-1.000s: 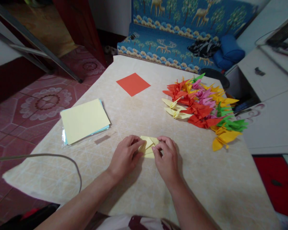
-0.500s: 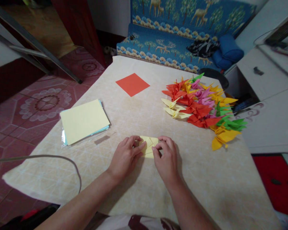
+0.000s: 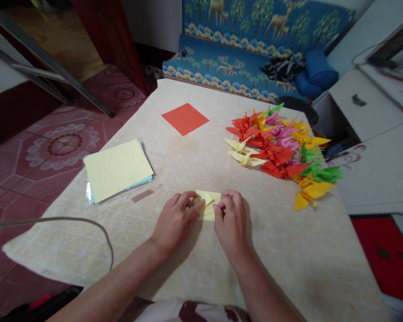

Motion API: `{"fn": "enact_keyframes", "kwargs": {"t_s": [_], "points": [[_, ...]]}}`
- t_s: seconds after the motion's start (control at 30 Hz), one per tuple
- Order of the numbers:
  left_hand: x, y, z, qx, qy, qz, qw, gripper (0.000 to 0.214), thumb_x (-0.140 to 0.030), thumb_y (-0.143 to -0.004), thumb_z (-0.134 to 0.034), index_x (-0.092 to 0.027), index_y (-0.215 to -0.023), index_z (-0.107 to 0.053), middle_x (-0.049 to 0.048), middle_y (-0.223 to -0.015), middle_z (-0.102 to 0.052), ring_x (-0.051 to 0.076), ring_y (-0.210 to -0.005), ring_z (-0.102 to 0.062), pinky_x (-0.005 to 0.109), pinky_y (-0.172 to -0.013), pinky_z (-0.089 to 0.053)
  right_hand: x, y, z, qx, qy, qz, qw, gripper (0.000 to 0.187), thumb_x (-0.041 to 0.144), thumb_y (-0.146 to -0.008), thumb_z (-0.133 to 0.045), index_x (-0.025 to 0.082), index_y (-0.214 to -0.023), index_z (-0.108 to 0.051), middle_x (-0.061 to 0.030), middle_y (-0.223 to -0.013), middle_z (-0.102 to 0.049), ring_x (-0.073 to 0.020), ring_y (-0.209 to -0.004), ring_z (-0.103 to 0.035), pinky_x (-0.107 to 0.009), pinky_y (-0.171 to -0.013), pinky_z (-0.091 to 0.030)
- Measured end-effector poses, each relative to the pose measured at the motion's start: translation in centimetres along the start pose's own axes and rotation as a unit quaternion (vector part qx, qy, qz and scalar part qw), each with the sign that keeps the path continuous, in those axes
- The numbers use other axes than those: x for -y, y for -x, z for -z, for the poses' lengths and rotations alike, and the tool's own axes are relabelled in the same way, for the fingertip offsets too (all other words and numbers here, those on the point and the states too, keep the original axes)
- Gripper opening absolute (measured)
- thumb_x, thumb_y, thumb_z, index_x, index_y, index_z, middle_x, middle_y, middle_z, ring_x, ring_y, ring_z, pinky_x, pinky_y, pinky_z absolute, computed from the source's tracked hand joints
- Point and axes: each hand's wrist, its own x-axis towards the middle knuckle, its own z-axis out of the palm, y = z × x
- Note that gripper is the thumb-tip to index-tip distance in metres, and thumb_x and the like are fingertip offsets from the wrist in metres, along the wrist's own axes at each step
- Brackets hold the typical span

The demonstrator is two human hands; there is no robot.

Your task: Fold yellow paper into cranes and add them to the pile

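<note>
A small piece of folded yellow origami paper [image 3: 208, 200] lies on the table between my hands, its flaps making a triangular pattern. My left hand [image 3: 177, 214] grips its left side, thumb on top and fingers curled at the edge. On the right side, my right hand [image 3: 233, 219] pinches the paper with thumb and index finger. Beyond them lies a flat red paper square [image 3: 185, 119]. Many folded paper cranes [image 3: 277, 152] in red, yellow, pink, green and orange are grouped at the right.
A stack of yellow and blue paper [image 3: 119, 170] in a clear wrapper sits at the left, with a small grey strip [image 3: 143, 196] beside it. A cable [image 3: 100, 226] crosses the table's left corner. Behind the table stands a blue patterned sofa [image 3: 221, 62]; a white cabinet [image 3: 383, 165] is at the right.
The upper flap of the yellow paper has shifted, so its fold lines look different between my fingers. My hands have hardly moved. The view has turned very slightly.
</note>
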Motion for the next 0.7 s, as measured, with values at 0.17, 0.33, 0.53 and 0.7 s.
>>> {"fn": "enact_keyframes", "kwargs": {"t_s": [0.17,0.33,0.53,0.7], "points": [[-0.06,-0.06,0.15,0.001,-0.011,-0.015,1.0,0.034,-0.019,-0.088,-0.054,-0.036,-0.116,-0.064,0.0079,-0.119,-0.053,0.021,-0.093,-0.05,0.04,-0.079,-0.047,-0.14,0.06,-0.08,-0.01,-0.004,0.012,1.0,0.013,0.012,-0.081,-0.054,0.021,-0.072,-0.051,-0.0099,-0.102,-0.055,-0.0256,-0.099,-0.05,-0.043,-0.087,-0.041],[-0.15,-0.13,0.19,0.001,-0.008,-0.012,1.0,0.032,-0.019,-0.088,-0.052,-0.035,-0.113,-0.066,0.0077,-0.118,-0.053,0.021,-0.091,-0.051,0.039,-0.077,-0.047,-0.05,-0.09,-0.04,-0.003,0.012,0.01,1.0,0.013,0.011,-0.08,-0.054,0.02,-0.071,-0.051,-0.0103,-0.101,-0.055,-0.0252,-0.097,-0.05,-0.042,-0.087,-0.041],[-0.12,-0.16,0.08,-0.011,0.012,-0.008,1.0,0.032,-0.017,-0.086,-0.053,-0.034,-0.108,-0.069,0.0075,-0.118,-0.054,0.02,-0.089,-0.052,0.039,-0.076,-0.047,0.15,-0.28,0.21,0.01,0.028,0.013,0.999,0.013,0.012,-0.08,-0.055,0.02,-0.07,-0.051,-0.0103,-0.099,-0.056,-0.0253,-0.094,-0.05,-0.042,-0.086,-0.04],[0.09,-0.15,0.01,-0.028,0.034,-0.015,0.999,0.032,-0.017,-0.086,-0.053,-0.032,-0.108,-0.07,0.0083,-0.116,-0.055,0.021,-0.091,-0.054,0.039,-0.077,-0.047,-0.28,-0.19,-0.03,-0.012,0.01,0.012,1.0,0.005,0.015,-0.081,-0.056,0.02,-0.084,-0.055,-0.01,-0.101,-0.058,-0.025,-0.098,-0.052,-0.04,-0.087,-0.041]]}}
